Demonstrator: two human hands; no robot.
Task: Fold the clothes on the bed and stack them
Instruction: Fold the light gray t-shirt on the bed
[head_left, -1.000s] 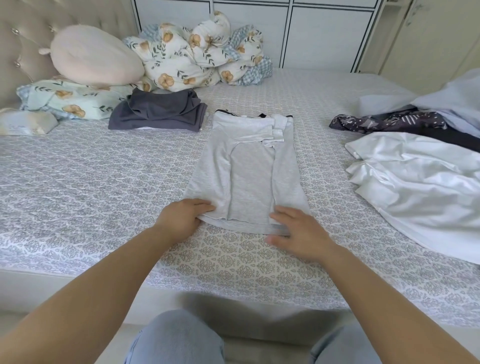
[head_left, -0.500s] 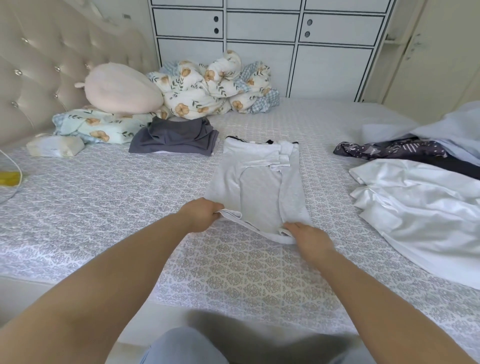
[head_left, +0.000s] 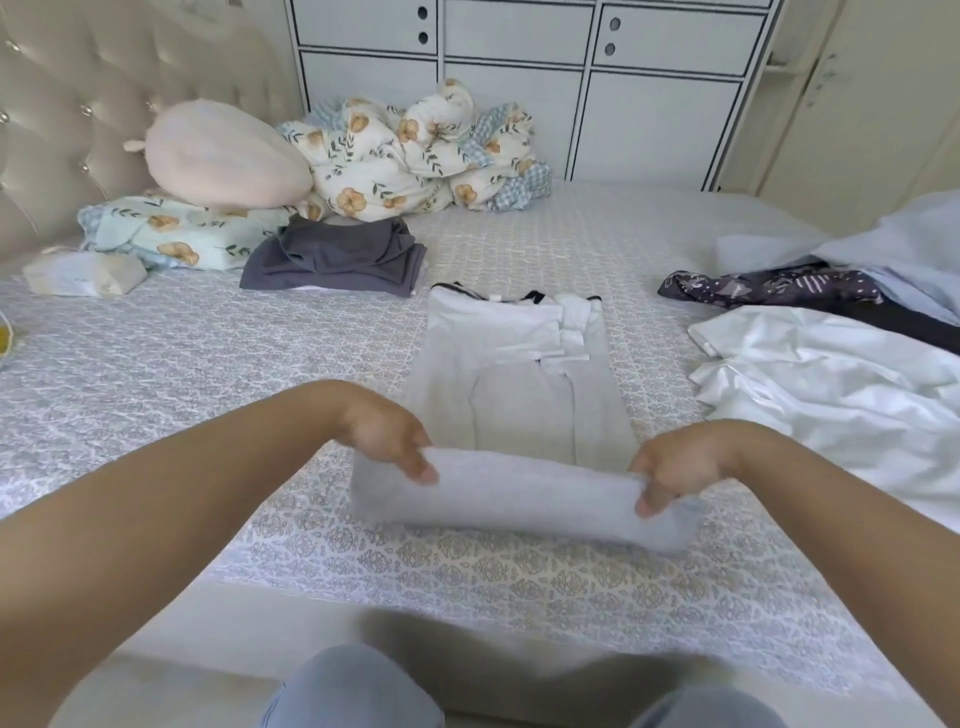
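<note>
Two hands now hold the near hem of the light grey garment (head_left: 524, 364) lifted off the bed (head_left: 156, 374), where half a second ago it was only just raised at the corners and a second ago lay flat under the fingers. The left hand (head_left: 387, 436) has its grip clamped on the left end of the raised hem and the right hand (head_left: 675, 467) pinches the right end, so the hem forms a blurred band between them above the sheet. The far part of the garment, with its dark-trimmed neckline, lies flat in the middle of the bed as before. The folded dark grey stack (head_left: 337, 257) sits beyond it to the left, unchanged, and the white garment (head_left: 831, 384) lies unfolded to the right.
</note>
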